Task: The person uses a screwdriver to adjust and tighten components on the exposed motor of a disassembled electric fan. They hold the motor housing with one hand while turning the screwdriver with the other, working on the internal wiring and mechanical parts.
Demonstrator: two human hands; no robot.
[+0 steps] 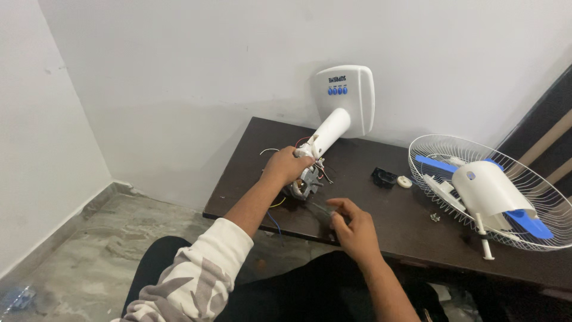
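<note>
The motor (305,182) sits near the table's (250,179) front edge, bare metal with loose red, yellow and blue wires — a tug could snap 1. The left hand (285,167) grips it; the right hand (353,225) pinches something thin, unclear what.

Dark table (357,197) w/ fan base (342,98), grille (429,152), motor (305,182).
</note>
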